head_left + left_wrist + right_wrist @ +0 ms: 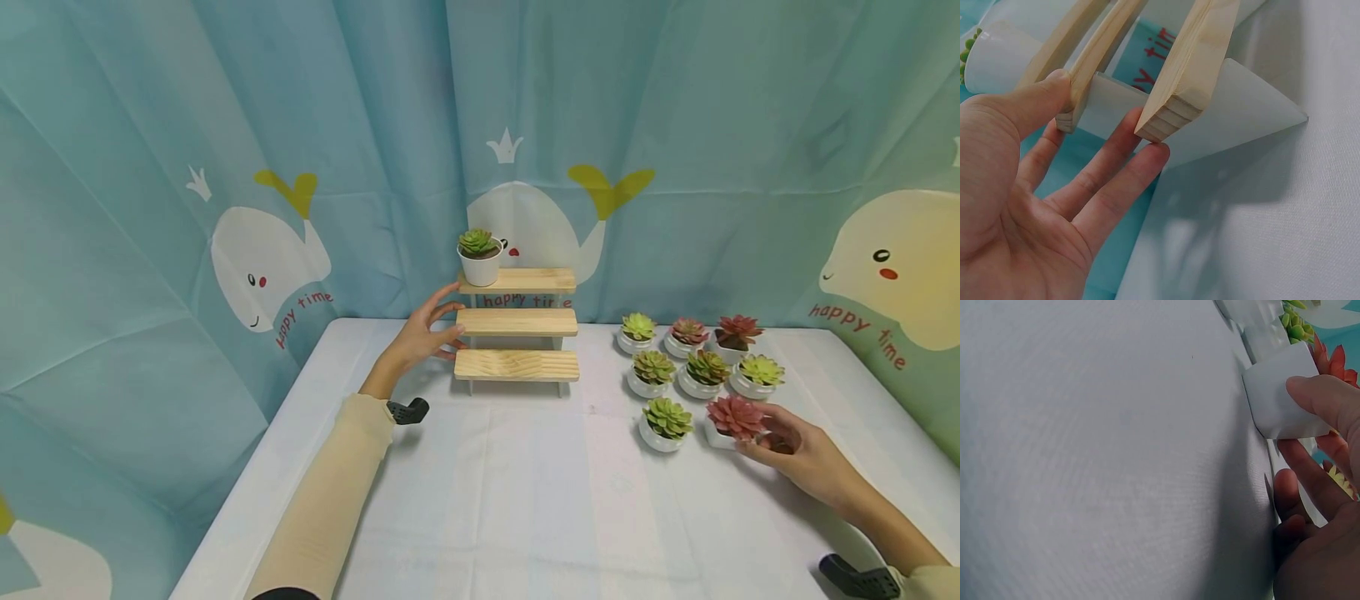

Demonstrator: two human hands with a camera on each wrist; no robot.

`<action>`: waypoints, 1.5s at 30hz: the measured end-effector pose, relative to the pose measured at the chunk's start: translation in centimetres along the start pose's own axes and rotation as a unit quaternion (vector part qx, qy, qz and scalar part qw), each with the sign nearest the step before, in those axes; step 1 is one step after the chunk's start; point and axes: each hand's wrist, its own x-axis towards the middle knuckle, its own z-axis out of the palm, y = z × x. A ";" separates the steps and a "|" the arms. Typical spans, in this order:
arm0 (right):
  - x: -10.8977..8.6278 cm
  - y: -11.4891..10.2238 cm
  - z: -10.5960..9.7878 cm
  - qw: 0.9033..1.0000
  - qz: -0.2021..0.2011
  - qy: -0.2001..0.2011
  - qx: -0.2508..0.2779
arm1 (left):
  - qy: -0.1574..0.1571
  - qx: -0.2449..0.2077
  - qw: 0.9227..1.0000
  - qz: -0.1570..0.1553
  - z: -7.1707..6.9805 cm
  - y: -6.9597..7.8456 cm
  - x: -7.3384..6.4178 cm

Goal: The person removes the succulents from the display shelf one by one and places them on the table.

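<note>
A three-tier wooden display stand (517,364) with pale side supports stands at the back of the table. My left hand (416,340) is at its left side, fingers spread. In the left wrist view the thumb touches the middle step (1110,47) and two fingertips meet the end of the bottom step (1192,78). On the left of the top step sits a green succulent in a white pot (480,260). My right hand (806,458) pinches a red succulent's white pot (1275,394) between thumb and fingers, close over the table at the front of the plant group.
Several other potted succulents stand in rows at the right, among them a green one (665,421) just left of the held pot and a dark red one (738,331) at the back. A white cloth (540,500) covers the table. A blue whale-print curtain (405,100) hangs behind.
</note>
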 end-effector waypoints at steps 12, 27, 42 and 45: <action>0.1 0.2 0.0 1.000 0.005 -0.001 0.013 | 0.002 0.001 1.000 0.003 0.0 0.2 -0.1; 0.1 -0.3 -0.9 0.999 0.027 -0.043 0.009 | 0.004 0.002 1.000 -0.003 0.1 0.2 -0.1; 0.2 -0.7 -3.2 0.995 -0.031 -0.098 -0.010 | -0.004 -0.006 1.000 0.004 0.1 0.1 -0.1; 0.2 -0.6 -3.8 0.993 -0.056 -0.108 -0.003 | -0.004 -0.003 1.000 0.004 0.0 0.0 -0.1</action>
